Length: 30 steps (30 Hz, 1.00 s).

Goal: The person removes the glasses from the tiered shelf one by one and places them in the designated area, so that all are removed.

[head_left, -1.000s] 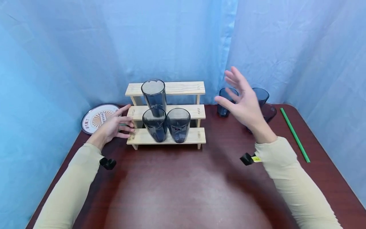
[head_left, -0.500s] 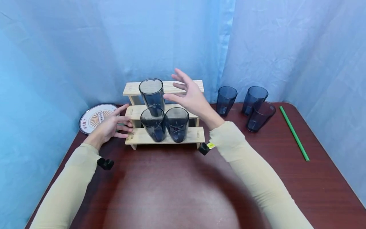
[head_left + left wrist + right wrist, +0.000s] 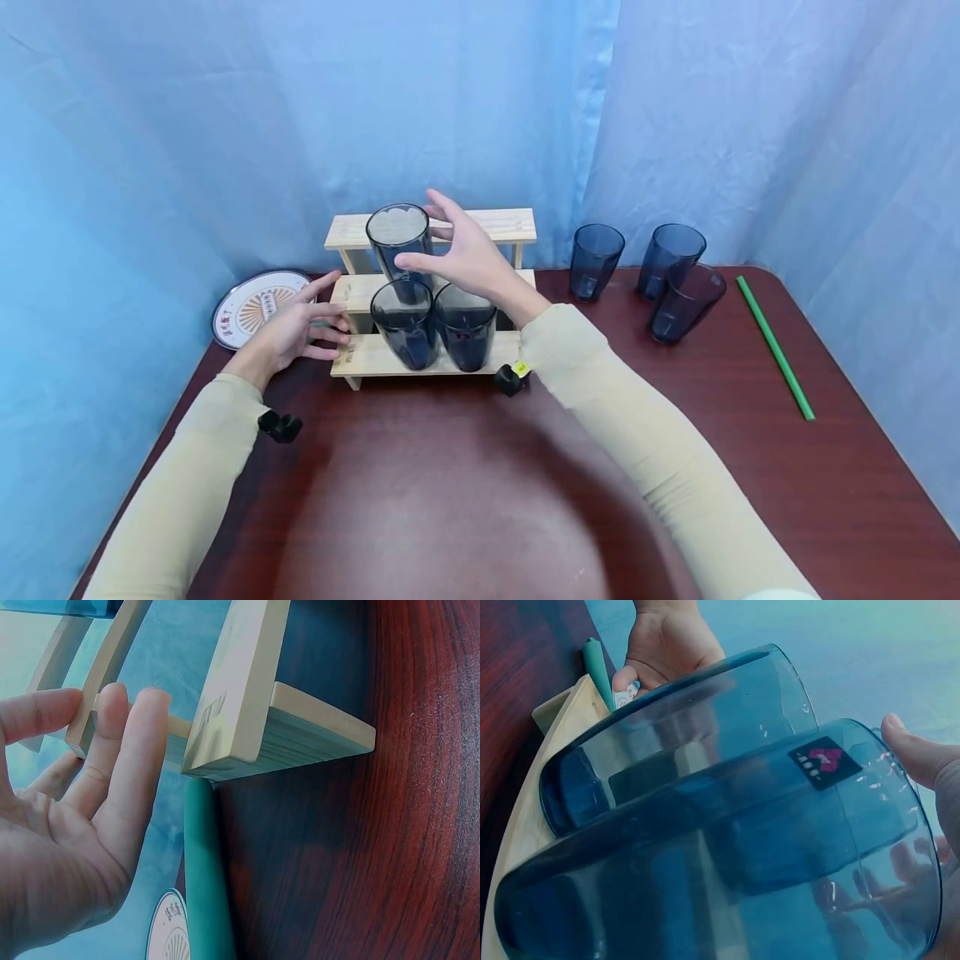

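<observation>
A three-tier wooden shelf stands on the table. Two dark tinted glass tumblers, a left one and a right one, stand side by side on its lowest tier. Another tumbler is on the middle tier behind them. My right hand reaches around this back tumbler, thumb in front and fingers behind its right side; firm contact cannot be made out. Its fingers show blurred through the glass in the right wrist view. My left hand stays at the shelf's left end, fingers spread, fingertips at the boards' ends.
Right of the shelf are three more tumblers: one upright, one behind, and a tilted one leaning against it. A green stick lies farther right. A round printed plate and a green rod are at left.
My right hand has swung left from above the right-hand tumblers to the back tumbler on the shelf. My left hand has stayed at the shelf's end. The tumblers have not moved.
</observation>
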### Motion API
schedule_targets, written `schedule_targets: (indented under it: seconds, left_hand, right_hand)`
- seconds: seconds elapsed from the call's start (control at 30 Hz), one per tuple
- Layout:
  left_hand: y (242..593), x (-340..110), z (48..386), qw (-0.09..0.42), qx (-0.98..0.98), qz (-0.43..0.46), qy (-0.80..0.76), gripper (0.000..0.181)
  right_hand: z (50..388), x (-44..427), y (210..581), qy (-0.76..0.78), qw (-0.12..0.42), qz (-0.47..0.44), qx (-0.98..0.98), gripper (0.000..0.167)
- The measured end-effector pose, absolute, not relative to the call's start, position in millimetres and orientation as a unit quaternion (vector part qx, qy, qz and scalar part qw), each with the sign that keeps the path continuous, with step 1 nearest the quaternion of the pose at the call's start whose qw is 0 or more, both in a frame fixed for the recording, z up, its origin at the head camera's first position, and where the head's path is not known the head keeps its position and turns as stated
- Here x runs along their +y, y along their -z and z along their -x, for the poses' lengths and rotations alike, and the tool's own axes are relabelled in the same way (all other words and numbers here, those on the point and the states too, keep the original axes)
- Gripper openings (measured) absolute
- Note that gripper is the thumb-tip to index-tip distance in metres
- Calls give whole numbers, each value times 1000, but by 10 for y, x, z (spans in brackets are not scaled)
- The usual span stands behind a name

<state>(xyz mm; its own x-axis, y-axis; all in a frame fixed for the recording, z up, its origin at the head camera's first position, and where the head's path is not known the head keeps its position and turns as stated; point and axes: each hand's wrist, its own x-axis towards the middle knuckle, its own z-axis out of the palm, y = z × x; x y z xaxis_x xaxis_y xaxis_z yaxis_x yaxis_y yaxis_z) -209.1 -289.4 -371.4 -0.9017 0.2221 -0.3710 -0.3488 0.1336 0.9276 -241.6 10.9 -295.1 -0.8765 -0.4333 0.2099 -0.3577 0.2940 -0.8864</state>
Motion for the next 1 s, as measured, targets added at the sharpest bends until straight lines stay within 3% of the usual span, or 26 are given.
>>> schedule_targets:
  seconds: [0.4,1.0]
  left_hand:
    - [3728,-2885,2107,217,723,39,-655,76]
    - [3717,-2881,2091,218,722,48,-655,73]
  right_hand:
    - [2457,61,2966,518,39,236,821,91]
    - [2431,97,2941,522,14,241,818,87]
